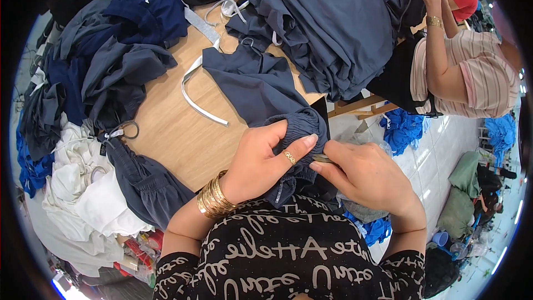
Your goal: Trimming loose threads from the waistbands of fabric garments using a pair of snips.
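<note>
Head view: left hand [261, 161] and right hand [363, 175] grips clamped on grey waistband [297, 125].

I am seeing both bare forearms coming up from the lower edge and meeting at the gathered waistband of the dark grey-blue fabric garment [294, 128]. My left hand [261, 161] is curling over that waistband, fingers bent, thumb stretching right across its folds. My right hand [363, 175] is lying just right of the waistband, fingertips pinching toward the left thumb, almost touching it. Both wrists are bending inward, elbows spreading apart.
</note>
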{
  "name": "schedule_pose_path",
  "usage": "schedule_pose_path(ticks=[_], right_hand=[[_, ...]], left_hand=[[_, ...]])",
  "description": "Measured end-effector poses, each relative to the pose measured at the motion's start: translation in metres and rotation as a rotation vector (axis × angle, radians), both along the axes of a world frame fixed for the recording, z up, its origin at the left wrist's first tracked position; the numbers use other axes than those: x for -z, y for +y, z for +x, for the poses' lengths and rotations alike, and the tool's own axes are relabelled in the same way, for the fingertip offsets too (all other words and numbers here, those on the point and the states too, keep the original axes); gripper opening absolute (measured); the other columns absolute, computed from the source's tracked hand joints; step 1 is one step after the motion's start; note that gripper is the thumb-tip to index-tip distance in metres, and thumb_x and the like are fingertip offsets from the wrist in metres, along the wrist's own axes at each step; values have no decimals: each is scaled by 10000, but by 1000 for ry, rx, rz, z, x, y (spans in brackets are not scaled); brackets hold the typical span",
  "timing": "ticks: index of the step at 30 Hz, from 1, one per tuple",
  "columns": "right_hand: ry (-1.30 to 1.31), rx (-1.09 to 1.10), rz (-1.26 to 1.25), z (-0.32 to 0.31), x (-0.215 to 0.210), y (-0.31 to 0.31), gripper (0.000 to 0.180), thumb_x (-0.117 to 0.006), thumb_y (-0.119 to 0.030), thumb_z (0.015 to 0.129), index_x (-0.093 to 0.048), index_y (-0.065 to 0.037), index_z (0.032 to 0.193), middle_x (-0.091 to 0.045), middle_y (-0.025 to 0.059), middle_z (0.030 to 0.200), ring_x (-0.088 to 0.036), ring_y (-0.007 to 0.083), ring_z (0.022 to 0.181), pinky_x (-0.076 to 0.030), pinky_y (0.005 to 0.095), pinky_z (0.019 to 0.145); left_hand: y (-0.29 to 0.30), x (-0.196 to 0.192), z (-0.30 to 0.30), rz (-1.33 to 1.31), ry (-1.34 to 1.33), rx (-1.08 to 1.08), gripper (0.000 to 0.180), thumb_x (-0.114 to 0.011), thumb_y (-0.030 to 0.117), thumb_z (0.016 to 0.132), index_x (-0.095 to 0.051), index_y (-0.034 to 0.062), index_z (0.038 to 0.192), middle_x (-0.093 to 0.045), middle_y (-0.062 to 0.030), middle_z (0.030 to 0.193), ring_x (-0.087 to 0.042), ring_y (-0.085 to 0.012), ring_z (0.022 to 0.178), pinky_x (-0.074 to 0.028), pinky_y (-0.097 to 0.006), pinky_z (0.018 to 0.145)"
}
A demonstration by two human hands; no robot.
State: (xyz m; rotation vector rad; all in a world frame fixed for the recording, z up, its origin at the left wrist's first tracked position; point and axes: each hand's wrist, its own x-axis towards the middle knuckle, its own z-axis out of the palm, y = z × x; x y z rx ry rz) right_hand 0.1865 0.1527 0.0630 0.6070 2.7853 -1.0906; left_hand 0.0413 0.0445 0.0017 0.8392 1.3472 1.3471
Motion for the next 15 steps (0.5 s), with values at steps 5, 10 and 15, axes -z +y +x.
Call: schedule_pose_path(ticks=[5,10,15], right_hand=[[5,5,-18,-2,2,-1,280,-595,-207,829,-442,-5,710,-517,160,627,-513,371,586,-385,421,509],[21,22,-81,-3,5,0,286,-597,-209,830,-439,-2,711,-516,159,623,-513,372,583,-381,418,508],[21,22,-92,-3,6,-1,292,-596,-209,832,-437,-2,700,-512,156,616,-511,370,578,-379,414,505]], left_hand=[[0,1,-1,1,32,7,228,-590,201,875,-604,-19,935,-591,6,709,-466,-22,645,-425,-209,573],[1,0,-2,-14,1,29,232,-590,203,876,-603,-22,929,-581,19,701,-458,-14,647,-422,-203,569],[1,2,-2,-4,-5,32,237,-588,206,879,-603,-26,923,-584,18,699,-458,-14,642,-422,-204,563]])
